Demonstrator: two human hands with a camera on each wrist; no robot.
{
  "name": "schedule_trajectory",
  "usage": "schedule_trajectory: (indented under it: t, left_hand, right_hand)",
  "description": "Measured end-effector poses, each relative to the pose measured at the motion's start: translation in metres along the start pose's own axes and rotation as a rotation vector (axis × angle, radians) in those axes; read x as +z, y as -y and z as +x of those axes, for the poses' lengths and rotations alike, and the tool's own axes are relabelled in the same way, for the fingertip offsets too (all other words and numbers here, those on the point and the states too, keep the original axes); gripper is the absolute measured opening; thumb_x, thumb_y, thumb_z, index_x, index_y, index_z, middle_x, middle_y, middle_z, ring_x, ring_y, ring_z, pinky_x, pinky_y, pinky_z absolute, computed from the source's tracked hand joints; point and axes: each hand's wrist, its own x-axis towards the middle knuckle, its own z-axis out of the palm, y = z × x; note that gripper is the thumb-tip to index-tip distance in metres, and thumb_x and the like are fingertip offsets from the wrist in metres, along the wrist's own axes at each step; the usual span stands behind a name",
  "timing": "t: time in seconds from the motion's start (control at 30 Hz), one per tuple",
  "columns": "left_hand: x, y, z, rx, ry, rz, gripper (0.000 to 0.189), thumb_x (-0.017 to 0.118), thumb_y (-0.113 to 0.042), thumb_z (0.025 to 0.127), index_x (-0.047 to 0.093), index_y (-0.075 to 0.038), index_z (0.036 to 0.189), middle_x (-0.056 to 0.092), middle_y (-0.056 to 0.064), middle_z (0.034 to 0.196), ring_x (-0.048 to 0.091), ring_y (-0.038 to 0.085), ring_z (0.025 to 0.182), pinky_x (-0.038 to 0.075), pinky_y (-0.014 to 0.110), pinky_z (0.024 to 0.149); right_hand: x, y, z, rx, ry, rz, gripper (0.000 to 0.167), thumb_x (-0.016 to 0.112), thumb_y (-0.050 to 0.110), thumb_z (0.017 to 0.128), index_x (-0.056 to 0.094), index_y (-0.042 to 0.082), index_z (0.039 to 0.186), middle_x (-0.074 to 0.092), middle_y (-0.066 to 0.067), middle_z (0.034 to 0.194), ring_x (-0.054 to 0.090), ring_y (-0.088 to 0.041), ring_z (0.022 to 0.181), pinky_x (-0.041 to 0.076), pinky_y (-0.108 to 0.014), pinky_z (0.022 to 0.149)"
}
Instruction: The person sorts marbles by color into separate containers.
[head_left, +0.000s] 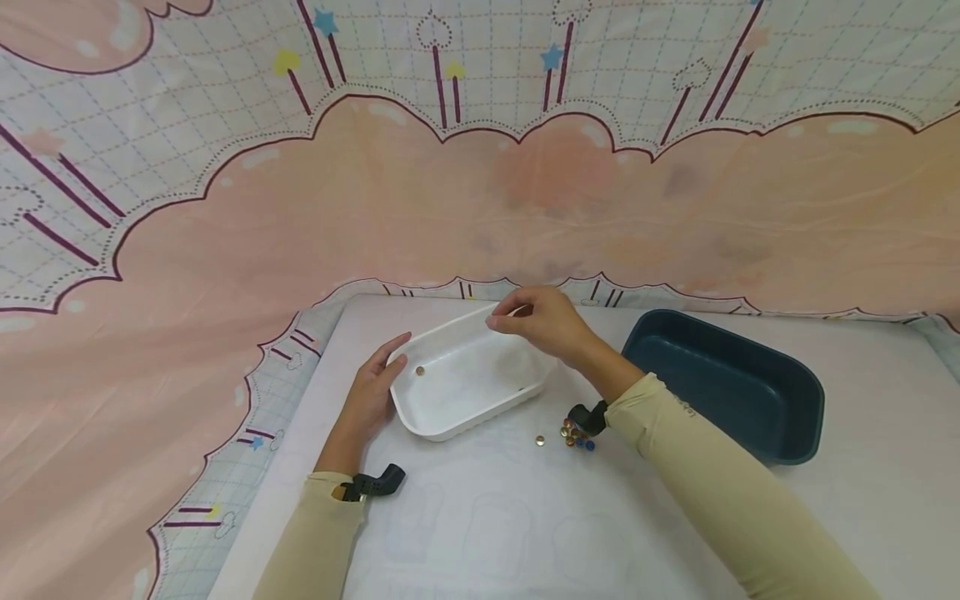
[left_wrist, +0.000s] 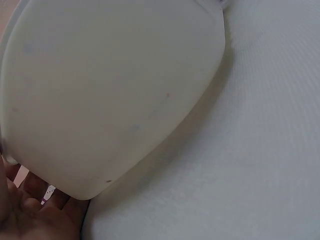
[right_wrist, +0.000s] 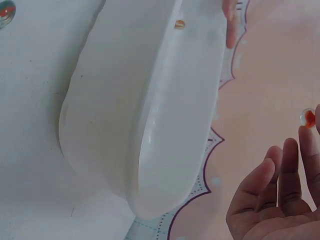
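My left hand (head_left: 372, 385) grips the left end of a white plastic tray (head_left: 476, 367), thumb over the rim. The tray is tilted; its underside (left_wrist: 110, 100) faces the left wrist camera. A small marble (head_left: 420, 371) lies inside near the thumb. Above the tray's far right rim, my right hand (head_left: 543, 321) pinches a clear marble with an orange swirl (right_wrist: 306, 118) at its fingertips. Below the right wrist, a cluster of gold-brown and blue marbles (head_left: 576, 437) sits on the table, partly hidden by the wrist camera. One loose marble (head_left: 540, 440) lies just left of it.
A dark blue rectangular basin (head_left: 780, 417) stands at the right, behind my right forearm. The white tabletop (head_left: 480, 533) spreads under everything. A patterned peach curtain (head_left: 450, 208) hangs along the back and left edges of the table.
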Motion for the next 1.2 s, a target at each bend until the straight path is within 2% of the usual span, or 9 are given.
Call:
schedule_trajectory:
  t: [0.37,0.63,1.2]
  left_hand:
    - [0.0001,0.0,0.0001,-0.005,-0.011,0.032,0.047,0.052,-0.027,0.108,0.046,-0.024,0.154,0.039,-0.005,0.164,0.044,0.022,0.148,0.048,0.023,0.108]
    - [0.0006,0.0002,0.0007,-0.005,-0.005,0.008,0.047,0.052,-0.026,0.108,0.045,-0.024,0.154,0.039,-0.005,0.164,0.044,0.022,0.148,0.048,0.025,0.11]
    - [0.0009,-0.0013,-0.0004,-0.002,-0.011,0.021,0.047,0.052,-0.027,0.108,0.046,-0.024,0.154,0.037,-0.006,0.164,0.042,0.02,0.149,0.044,0.029,0.114]
  right_hand:
    - [0.0049,0.0016,0.004,-0.007,0.006,0.009,0.019,0.079,0.033,0.09,0.076,0.018,0.1,0.069,-0.002,0.109,0.065,-0.022,0.1,0.054,-0.035,0.08]
    - [0.0084,-0.0016,0.0057,-0.017,0.02,0.03,0.019,0.08,0.031,0.089,0.077,0.016,0.101,0.07,-0.003,0.11,0.066,-0.021,0.099,0.054,-0.034,0.079]
    - [0.0095,-0.0022,0.006,-0.037,0.017,0.033,0.019,0.08,0.03,0.089,0.077,0.016,0.1,0.071,-0.002,0.108,0.066,-0.02,0.097,0.053,-0.033,0.077]
